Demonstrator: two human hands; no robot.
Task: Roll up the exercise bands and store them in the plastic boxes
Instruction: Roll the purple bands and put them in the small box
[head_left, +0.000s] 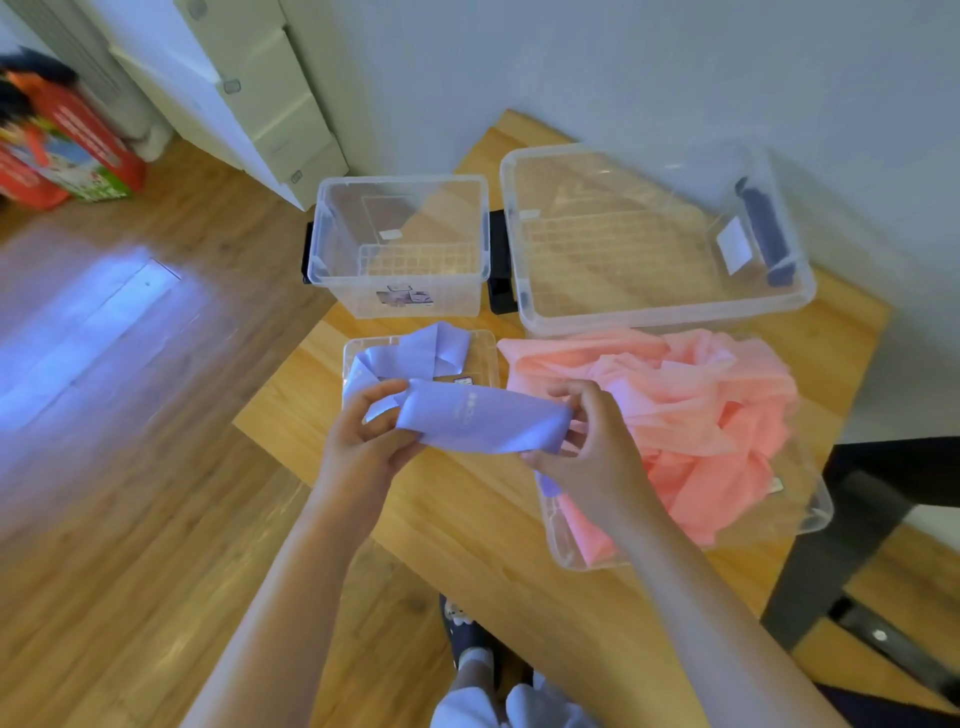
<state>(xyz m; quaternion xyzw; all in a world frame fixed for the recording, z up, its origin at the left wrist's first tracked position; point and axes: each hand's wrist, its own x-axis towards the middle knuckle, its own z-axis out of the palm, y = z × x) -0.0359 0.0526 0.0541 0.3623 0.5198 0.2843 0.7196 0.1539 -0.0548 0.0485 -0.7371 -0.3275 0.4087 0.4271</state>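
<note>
Now I'm mid-roll: my left hand (363, 436) and right hand (592, 452) have their fingers (383, 388) clamped on the purple band (478, 423) at mid-frame, its tail trailing, I think, into the small box (492, 358) behind. Next I need even, tight turns, drawing in that tail.

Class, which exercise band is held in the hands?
The purple band, gripped by the left hand and right hand; the pink band lies heaped, unheld.
</note>
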